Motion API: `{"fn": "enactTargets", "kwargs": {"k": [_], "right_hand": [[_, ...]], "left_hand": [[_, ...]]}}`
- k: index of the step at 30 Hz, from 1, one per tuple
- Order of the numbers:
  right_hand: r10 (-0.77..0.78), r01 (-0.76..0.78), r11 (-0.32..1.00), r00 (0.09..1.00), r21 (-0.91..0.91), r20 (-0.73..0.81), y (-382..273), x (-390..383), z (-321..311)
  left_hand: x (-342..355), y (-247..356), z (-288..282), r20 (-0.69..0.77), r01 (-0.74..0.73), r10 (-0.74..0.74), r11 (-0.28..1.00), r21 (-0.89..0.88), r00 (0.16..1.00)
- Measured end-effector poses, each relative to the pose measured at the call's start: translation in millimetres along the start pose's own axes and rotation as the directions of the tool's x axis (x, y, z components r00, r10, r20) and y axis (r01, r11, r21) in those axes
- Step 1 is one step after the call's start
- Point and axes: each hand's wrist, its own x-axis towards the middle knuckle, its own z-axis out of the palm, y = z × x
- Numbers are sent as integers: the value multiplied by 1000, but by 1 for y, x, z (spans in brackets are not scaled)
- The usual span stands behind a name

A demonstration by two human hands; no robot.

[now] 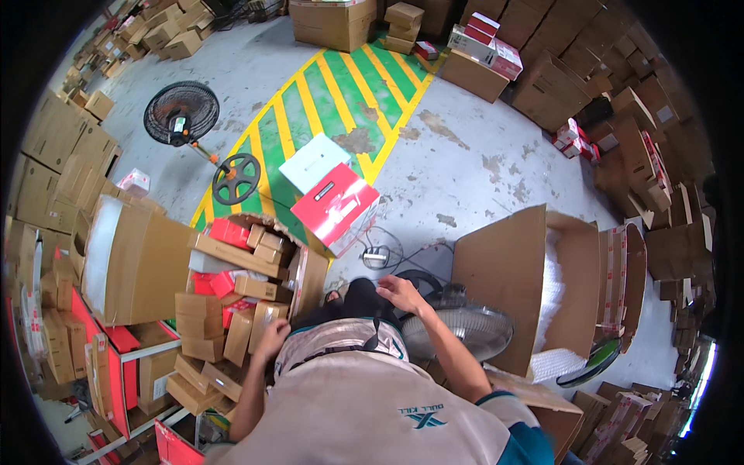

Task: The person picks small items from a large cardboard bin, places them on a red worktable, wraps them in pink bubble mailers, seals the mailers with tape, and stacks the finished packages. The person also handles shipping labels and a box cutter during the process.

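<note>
Now at left, a small brown cardboard box (266, 313) is flanked by the left hand (273, 339), grip impossible to tell; the right hand (401, 295) is held empty, half-open, near a round wire-caged fan (465, 333).

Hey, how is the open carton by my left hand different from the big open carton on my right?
The left carton is packed with small brown and red boxes, while the right carton shows white wrap at its opening. The left carton sits close beside your left hand; the right carton stands apart from your right hand, next to the grey fan. Both are brown cardboard and open.
</note>
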Motion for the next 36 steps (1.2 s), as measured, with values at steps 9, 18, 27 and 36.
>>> {"fn": "enactTargets", "kwargs": {"k": [9,18,27,36], "right_hand": [[68,-136,981,910,-140,-409,44,88,-113],[624,-558,717,781,-417,29,101,234,-358],[104,-111,728,993,-676,-51,49,522,-636],[-109,242,887,938,-394,330,-75,858,-603]], "left_hand": [[311,327,-51,288,-523,442,778,347,849],[522,262,10,-32,244,-251,895,372,968],[511,253,99,210,664,-637,656,-358,742],[741,293,39,212,468,-431,866,-175,877]]}}
